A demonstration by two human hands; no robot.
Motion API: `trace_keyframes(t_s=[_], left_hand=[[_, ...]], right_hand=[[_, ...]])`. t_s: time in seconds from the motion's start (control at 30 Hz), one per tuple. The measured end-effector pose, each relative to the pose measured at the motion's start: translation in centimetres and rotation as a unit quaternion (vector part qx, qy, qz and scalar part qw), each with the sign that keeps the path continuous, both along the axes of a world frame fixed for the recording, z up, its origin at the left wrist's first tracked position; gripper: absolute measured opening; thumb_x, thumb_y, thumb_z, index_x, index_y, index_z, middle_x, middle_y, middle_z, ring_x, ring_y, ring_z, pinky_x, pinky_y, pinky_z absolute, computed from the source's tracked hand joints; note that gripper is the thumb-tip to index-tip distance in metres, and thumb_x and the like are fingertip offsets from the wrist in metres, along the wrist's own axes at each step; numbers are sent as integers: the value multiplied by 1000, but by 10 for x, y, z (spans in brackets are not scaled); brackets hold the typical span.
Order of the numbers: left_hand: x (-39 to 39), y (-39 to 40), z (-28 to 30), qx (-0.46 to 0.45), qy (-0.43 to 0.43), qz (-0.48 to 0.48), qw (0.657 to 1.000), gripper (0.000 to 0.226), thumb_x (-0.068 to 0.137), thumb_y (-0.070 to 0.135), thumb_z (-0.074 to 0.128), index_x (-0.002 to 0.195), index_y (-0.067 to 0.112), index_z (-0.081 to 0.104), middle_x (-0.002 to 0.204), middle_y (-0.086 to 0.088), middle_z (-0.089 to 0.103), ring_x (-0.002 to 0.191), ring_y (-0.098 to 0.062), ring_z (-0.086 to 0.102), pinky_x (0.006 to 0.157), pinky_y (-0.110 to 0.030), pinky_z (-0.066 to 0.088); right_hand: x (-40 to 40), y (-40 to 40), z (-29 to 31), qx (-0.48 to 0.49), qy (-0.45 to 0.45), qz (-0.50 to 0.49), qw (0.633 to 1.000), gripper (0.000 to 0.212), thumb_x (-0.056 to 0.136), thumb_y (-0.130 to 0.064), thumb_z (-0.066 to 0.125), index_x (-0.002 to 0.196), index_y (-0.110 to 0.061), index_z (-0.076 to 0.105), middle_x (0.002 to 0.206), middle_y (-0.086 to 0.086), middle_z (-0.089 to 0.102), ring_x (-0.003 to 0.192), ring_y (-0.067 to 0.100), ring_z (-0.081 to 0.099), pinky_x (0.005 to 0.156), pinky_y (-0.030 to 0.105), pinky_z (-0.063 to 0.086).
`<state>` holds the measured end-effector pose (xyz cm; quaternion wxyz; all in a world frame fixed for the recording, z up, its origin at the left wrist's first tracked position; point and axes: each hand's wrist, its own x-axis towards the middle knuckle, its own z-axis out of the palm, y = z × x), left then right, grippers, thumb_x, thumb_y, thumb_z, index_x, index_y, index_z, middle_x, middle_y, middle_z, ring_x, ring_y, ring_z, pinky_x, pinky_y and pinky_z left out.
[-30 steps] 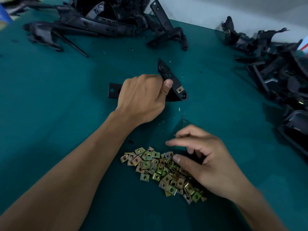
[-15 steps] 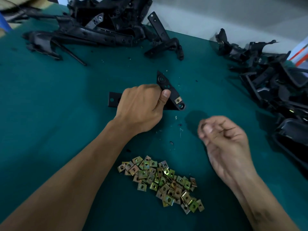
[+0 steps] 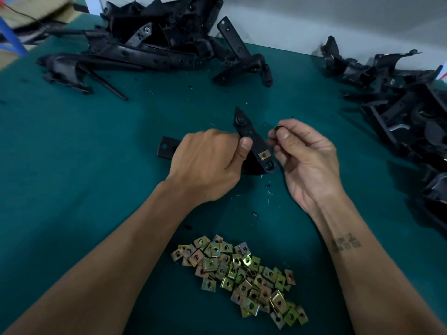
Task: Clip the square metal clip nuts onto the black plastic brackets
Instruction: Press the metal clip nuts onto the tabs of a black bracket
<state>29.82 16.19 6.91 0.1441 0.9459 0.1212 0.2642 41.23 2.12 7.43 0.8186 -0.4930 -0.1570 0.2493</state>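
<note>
Gripping the black plastic bracket (image 3: 251, 139) in our left hand (image 3: 208, 163), we pinch a clip nut (image 3: 277, 128) in our right hand (image 3: 307, 160), just beside its edge. One fitted nut (image 3: 264, 155) already sits there. We should probably brace the bracket and slide the nut on squarely; spare nuts (image 3: 242, 276) lie near us.

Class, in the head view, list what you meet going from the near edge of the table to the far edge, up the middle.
Heap of clip nuts → left hand gripping the bracket → far pile of black brackets.

One head-worn camera looks forward and down, close over the green table (image 3: 72, 165)
</note>
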Motion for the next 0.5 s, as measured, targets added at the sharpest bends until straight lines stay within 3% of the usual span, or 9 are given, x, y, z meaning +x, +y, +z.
trace_keyframes(t_s=[0.13, 0.33, 0.5], left_hand=[[2, -1, -2, 8, 7, -1, 1000, 47, 101, 42, 25, 58, 23, 20, 53, 8, 27, 45, -23, 28, 52, -33, 22], [2, -2, -3, 33, 11, -7, 999, 45, 98, 45, 20, 59, 24, 19, 57, 10, 23, 52, -28, 30, 54, -34, 23], [2, -2, -4, 48, 10, -15, 999, 45, 99, 45, 19, 60, 24, 22, 63, 3, 36, 55, -27, 32, 53, -34, 23]], right_hand=[[2, -3, 0, -2, -14, 50, 999, 14, 81, -3, 69, 87, -11, 80, 73, 4, 71, 69, 14, 68, 64, 23, 55], [-1, -2, -1, -17, -40, 64, 997, 12, 82, -5, 69, 82, -10, 80, 83, 6, 76, 79, 14, 71, 68, 20, 54], [-3, 0, -4, -29, -62, 37, 997, 16, 84, 4, 69, 98, -5, 69, 78, 6, 73, 75, 15, 70, 70, 24, 55]])
